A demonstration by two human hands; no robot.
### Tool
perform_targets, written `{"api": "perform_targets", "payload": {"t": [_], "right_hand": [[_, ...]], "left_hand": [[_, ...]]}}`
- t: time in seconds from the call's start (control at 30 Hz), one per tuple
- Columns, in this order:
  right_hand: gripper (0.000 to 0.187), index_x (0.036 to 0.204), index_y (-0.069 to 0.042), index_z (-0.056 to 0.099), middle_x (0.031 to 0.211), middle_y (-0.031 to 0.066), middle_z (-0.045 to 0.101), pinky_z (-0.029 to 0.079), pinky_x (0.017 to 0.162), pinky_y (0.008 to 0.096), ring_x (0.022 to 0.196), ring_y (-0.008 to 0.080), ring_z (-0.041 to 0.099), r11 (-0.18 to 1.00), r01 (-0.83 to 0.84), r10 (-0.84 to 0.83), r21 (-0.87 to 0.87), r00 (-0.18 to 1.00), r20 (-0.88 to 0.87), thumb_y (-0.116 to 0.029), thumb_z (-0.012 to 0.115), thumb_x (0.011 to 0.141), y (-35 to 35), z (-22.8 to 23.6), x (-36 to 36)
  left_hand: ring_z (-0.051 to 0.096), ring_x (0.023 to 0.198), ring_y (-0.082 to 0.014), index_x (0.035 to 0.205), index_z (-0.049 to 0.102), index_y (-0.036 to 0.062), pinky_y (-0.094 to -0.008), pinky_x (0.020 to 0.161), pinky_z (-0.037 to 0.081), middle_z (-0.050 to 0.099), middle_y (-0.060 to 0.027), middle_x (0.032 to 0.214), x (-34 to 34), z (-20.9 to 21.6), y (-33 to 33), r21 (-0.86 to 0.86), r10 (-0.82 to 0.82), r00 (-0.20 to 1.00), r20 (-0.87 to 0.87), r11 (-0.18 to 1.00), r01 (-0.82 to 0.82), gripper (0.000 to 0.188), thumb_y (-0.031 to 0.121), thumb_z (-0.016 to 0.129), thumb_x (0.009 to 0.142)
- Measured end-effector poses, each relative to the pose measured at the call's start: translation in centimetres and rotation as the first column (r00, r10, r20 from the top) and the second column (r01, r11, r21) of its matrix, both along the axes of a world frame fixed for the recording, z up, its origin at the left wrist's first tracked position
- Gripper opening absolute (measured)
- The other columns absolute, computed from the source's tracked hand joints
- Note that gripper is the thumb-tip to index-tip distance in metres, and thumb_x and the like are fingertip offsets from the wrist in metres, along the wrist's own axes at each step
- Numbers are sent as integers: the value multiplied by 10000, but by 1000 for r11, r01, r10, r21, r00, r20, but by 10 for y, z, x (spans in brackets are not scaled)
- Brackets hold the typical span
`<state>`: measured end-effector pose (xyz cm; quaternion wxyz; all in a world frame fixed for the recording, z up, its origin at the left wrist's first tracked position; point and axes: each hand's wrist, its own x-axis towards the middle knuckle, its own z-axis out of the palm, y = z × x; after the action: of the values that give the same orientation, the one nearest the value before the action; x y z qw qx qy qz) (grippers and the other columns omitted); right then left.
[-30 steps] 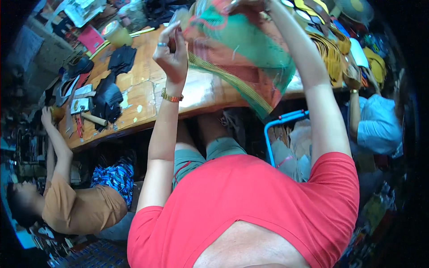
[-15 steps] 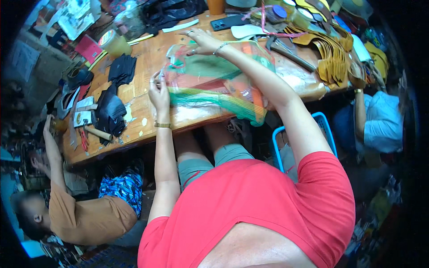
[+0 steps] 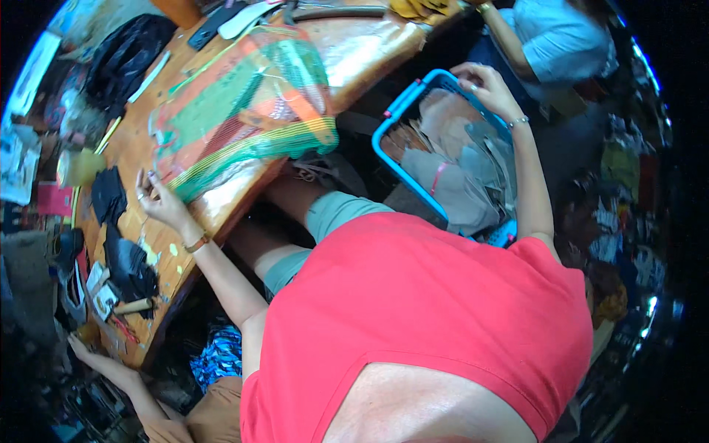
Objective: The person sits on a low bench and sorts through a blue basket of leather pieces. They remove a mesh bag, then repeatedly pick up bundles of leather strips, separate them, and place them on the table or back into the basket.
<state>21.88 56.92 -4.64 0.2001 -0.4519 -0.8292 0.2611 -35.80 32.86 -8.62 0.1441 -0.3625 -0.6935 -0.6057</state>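
Note:
A flat mesh bag [image 3: 214, 122] in green, orange and yellow stripes lies on the wooden table, one side hanging slightly over the edge. Beside its near left corner is my left hand [image 3: 164, 205], open with the fingers apart and palm partly up. My right hand [image 3: 489, 88] is over the far right corner of a blue plastic basket [image 3: 402, 179], its fingers loosely bent and holding nothing I can see. Whether it touches the rim is unclear. Inside the basket are grey and brown flat pieces [image 3: 461, 166], one with a pink strip.
On the table [image 3: 140, 173] lie black pieces [image 3: 127, 258], a wooden-handled tool [image 3: 134, 306], and a jar [image 3: 80, 168]. A dark bag [image 3: 129, 55] is at the back left. One co-worker's arm [image 3: 118, 369] reaches in at lower left; another person in light blue [image 3: 554, 40] sits at upper right.
The view has turned right, bringing the basket fully into sight. My right hand has left the mesh bag and moved to the basket. My left hand has come off the bag's edge.

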Motion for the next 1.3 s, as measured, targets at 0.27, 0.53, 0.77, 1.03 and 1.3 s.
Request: {"api": "perform_targets", "payload": {"t": [0.27,0.53,0.77,1.03,1.3], "right_hand": [[250,1033,29,642,852,60,657,497,702,244,753,99,613,814,143,-176,-563,984,-5,-129,656,839,-73,-57,79],[816,1154,-2,617,1035,149,647,473,847,330,956,245,615,832,188,43,-521,916,399,-590,796,616,-112,-53,16],[987,1204,43,555,1207,258,565,426,968,388,1134,355,549,886,200,21,-418,884,468,-572,847,489,-123,-85,4],[990,1218,86,537,1203,262,572,411,990,376,1138,346,551,881,264,-98,-393,913,396,-510,870,501,-122,-77,14],[706,1231,63,537,1093,128,626,480,887,321,993,192,607,779,206,-301,-592,952,-64,-245,837,672,-95,-27,34]], "left_hand": [[585,796,-126,1057,639,-45,-266,748,478,651,-89,903,-4,-7,-1,-21,14,999,-35,1000,-15,203,81,613,900],[596,817,-120,1000,657,-55,-254,762,481,665,-92,917,-8,-11,1,-19,-34,999,-13,999,34,167,69,615,896],[612,804,-112,1000,657,-49,-248,748,490,675,-91,915,-6,-14,1,-55,-81,996,21,995,82,153,50,610,894],[622,781,-118,1009,656,-43,-245,728,495,681,-97,891,-12,-16,-1,-11,-79,997,26,997,79,163,65,623,891],[610,838,-152,995,673,-36,-292,787,480,679,-95,951,8,0,-1,42,40,998,-56,998,-38,176,101,637,891]]}}
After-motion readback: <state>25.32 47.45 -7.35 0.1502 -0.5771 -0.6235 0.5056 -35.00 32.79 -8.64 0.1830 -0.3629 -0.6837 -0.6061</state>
